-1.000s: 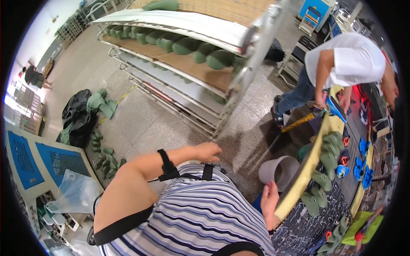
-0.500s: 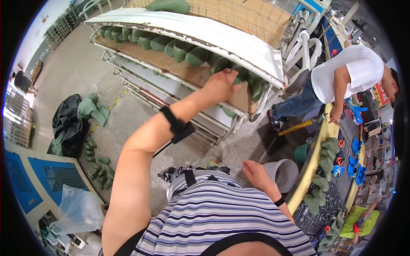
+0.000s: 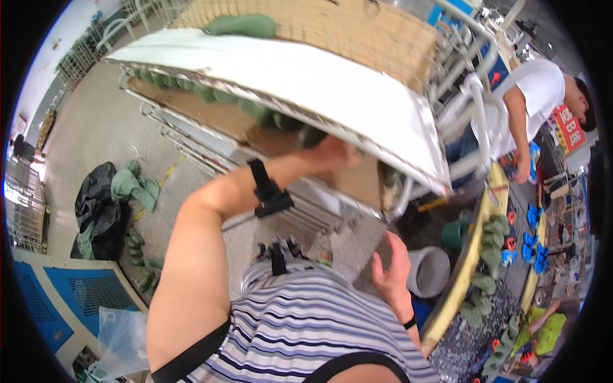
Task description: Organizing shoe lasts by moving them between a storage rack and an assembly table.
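My left hand (image 3: 333, 155) reaches under the rack's top shelf, beside a row of green shoe lasts (image 3: 257, 110) on a brown board. Motion smears its fingers, so whether they grip a last cannot be made out. Another green shoe last (image 3: 241, 25) lies on the white-covered top of the wheeled rack (image 3: 300, 76). At my right side, my right hand (image 3: 393, 271) is open, fingers apart and holding nothing, next to a grey bucket (image 3: 429, 273).
On the right runs a yellow-edged conveyor line (image 3: 461, 271) bearing green lasts (image 3: 491, 246) and blue pieces (image 3: 530, 246). A person in white (image 3: 533, 96) stands beyond the rack. A black bag (image 3: 102, 204) and loose lasts lie on the floor at left.
The rack appears larger and nearer, its right end further down in view. My left hand has shifted slightly left and down at the shelf; my right hand has turned, fingers pointing upward.
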Demonstrator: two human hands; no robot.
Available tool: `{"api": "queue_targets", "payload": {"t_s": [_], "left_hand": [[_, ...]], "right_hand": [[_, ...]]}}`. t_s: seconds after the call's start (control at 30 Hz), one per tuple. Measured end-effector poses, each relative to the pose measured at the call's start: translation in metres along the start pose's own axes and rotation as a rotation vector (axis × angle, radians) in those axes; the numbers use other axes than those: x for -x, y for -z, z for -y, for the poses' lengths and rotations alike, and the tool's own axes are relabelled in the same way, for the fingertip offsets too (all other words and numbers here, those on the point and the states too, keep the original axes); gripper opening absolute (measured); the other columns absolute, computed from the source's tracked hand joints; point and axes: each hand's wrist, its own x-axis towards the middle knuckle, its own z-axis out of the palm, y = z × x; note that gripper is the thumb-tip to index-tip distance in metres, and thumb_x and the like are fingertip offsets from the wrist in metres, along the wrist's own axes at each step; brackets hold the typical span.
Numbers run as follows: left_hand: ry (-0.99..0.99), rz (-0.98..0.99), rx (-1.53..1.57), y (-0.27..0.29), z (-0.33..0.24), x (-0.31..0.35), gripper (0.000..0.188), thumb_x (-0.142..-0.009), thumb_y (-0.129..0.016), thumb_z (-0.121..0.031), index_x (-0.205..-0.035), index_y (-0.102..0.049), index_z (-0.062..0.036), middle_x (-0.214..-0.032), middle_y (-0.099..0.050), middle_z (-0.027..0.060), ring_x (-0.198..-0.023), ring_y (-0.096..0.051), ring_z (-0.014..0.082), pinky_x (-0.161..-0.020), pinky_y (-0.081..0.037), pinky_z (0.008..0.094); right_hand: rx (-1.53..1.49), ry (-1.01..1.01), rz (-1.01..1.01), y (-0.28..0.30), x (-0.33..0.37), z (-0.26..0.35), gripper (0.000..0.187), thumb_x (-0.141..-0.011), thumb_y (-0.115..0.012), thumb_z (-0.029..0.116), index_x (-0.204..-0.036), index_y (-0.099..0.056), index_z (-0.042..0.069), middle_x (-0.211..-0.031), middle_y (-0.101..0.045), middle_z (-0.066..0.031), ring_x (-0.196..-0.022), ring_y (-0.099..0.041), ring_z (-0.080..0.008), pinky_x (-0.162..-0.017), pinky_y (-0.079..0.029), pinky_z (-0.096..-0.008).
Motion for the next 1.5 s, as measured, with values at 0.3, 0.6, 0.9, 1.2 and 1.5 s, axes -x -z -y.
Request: {"api": "queue_targets", "payload": {"t_s": [0.3, 0.6, 0.9, 1.2, 1.5], "left_hand": [[0.610, 0.698, 0.803, 0.241, -0.056, 0.023, 0.062, -0.079, -0.063, -0.023, -0.130, -0.044, 0.0078, -0.085, -0.064, 0.0262, -0.076, -0.065, 0.0331, -0.073, -0.051, 0.0370], [0.612, 0.884, 1.311, 0.328, -0.010, 0.047, 0.051, -0.089, -0.060, -0.015, -0.134, -0.045, 0.0009, -0.076, -0.063, 0.0098, -0.066, -0.060, 0.0114, -0.061, -0.049, 0.0238], [0.157, 0.347, 0.327, 0.221, 0.033, 0.069, 0.027, -0.082, -0.063, -0.005, -0.109, -0.061, -0.0004, -0.090, -0.065, 0.0149, -0.079, -0.064, 0.0295, -0.071, -0.050, 0.0335], [-0.315, 0.691, -0.192, 0.091, 0.054, -0.003, 0.052, -0.077, -0.061, -0.001, -0.127, -0.052, -0.0122, -0.137, -0.042, 0.0142, -0.129, -0.037, 0.0376, -0.102, -0.037, 0.0452], [-0.337, 0.851, -0.206, 0.086, 0.018, -0.024, 0.059, -0.069, -0.062, 0.004, -0.125, -0.055, -0.0135, -0.137, -0.046, 0.0119, -0.128, -0.035, 0.0449, -0.103, -0.037, 0.0486]], "right_hand": [[0.370, 0.143, -0.024, -0.069, -0.120, 0.096, 0.077, -0.062, -0.073, 0.010, -0.129, -0.039, -0.002, -0.130, -0.042, -0.0260, -0.118, -0.043, -0.0444, -0.096, -0.033, -0.0568], [0.125, 0.067, -0.104, -0.123, -0.089, 0.125, 0.071, -0.056, -0.073, 0.014, -0.119, -0.046, -0.002, -0.104, -0.055, -0.0224, -0.094, -0.053, -0.0399, -0.082, -0.042, -0.0483], [-0.307, -0.646, -0.077, -0.108, -0.028, 0.137, 0.071, -0.064, -0.080, 0.028, -0.118, -0.050, -0.007, -0.103, -0.062, -0.0260, -0.096, -0.063, -0.0382, -0.085, -0.049, -0.0402], [-0.384, -0.886, -0.362, -0.092, 0.067, 0.164, 0.065, -0.063, -0.079, 0.021, -0.117, -0.054, -0.005, -0.100, -0.065, -0.0210, -0.096, -0.064, -0.0309, -0.085, -0.049, -0.0354], [-0.962, -0.988, -0.746, -0.021, 0.173, 0.100, 0.063, -0.080, -0.070, 0.038, -0.122, -0.053, -0.006, -0.109, -0.063, -0.0161, -0.099, -0.060, -0.0209, -0.085, -0.049, -0.0325]]}}
